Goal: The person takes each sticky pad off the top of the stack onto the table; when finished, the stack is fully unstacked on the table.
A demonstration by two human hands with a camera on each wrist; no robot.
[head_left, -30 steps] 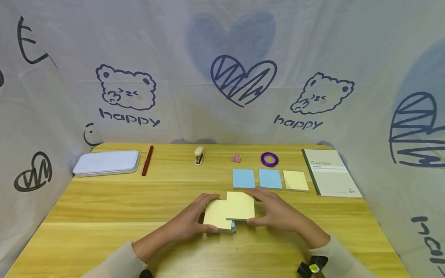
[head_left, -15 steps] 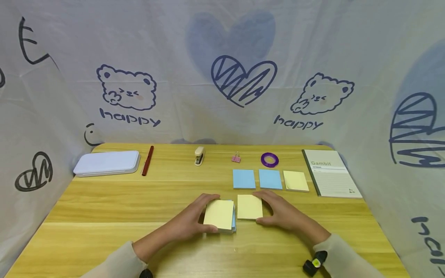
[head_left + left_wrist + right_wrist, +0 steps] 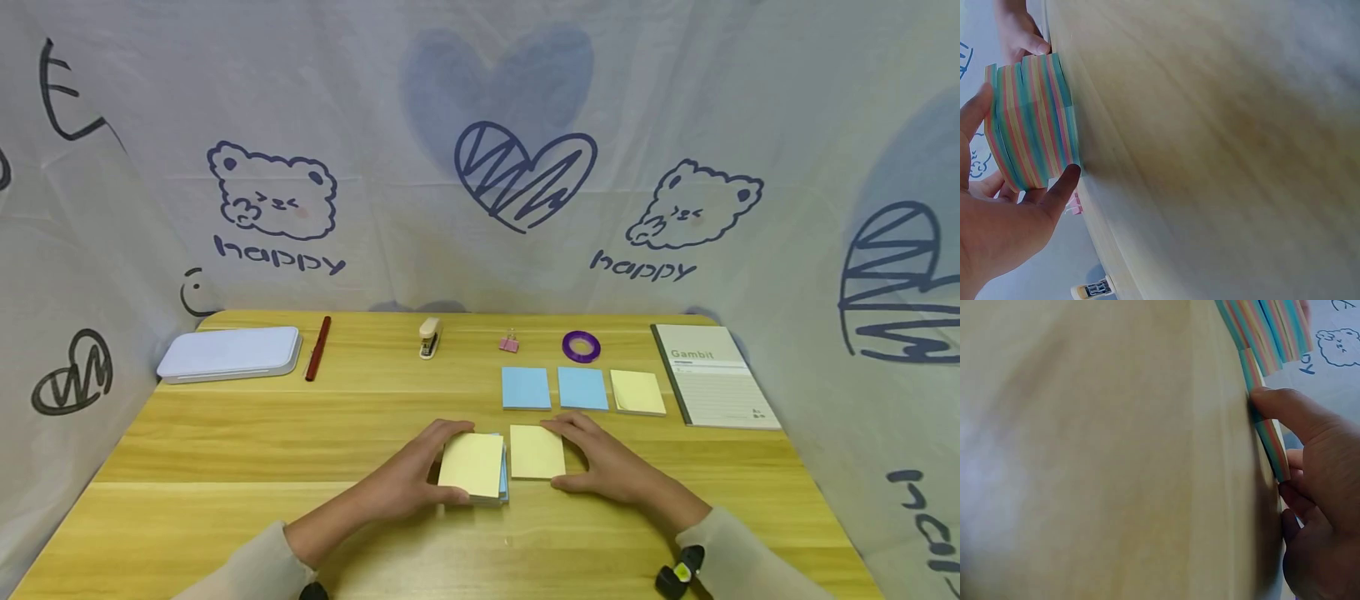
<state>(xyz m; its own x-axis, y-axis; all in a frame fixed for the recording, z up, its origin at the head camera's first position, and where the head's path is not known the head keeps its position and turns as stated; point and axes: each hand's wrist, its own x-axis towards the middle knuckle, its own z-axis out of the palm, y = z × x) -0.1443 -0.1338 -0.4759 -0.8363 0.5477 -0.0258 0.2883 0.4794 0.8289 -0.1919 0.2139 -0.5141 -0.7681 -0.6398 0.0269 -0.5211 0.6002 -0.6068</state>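
In the head view my left hand (image 3: 405, 473) grips a stack of sticky note pads (image 3: 471, 464), a yellow one on top and a blue edge peeking out at the right. The left wrist view shows the stack's sides (image 3: 1035, 125) striped in several colours, thumb and fingers at opposite sides. Just to the right, my right hand (image 3: 607, 461) holds a single yellow sticky note pad (image 3: 537, 452) between thumb and fingers. That pad (image 3: 1272, 449) lies low at the table surface in the right wrist view, much thinner than the stack beside it.
Behind the hands sit two blue pads (image 3: 526, 388) (image 3: 582, 388) and a yellow pad (image 3: 637, 392) in a row. Farther back are a white case (image 3: 230, 354), a red pen (image 3: 318, 348), a stapler (image 3: 430, 337), a pink binder clip (image 3: 509, 341), purple tape (image 3: 581, 347) and a notebook (image 3: 715, 375).
The right hand has drawn the yellow pad off the stack's top right corner, rightward and down beside it, then slightly nearer the person. The left hand has stayed on the stack.
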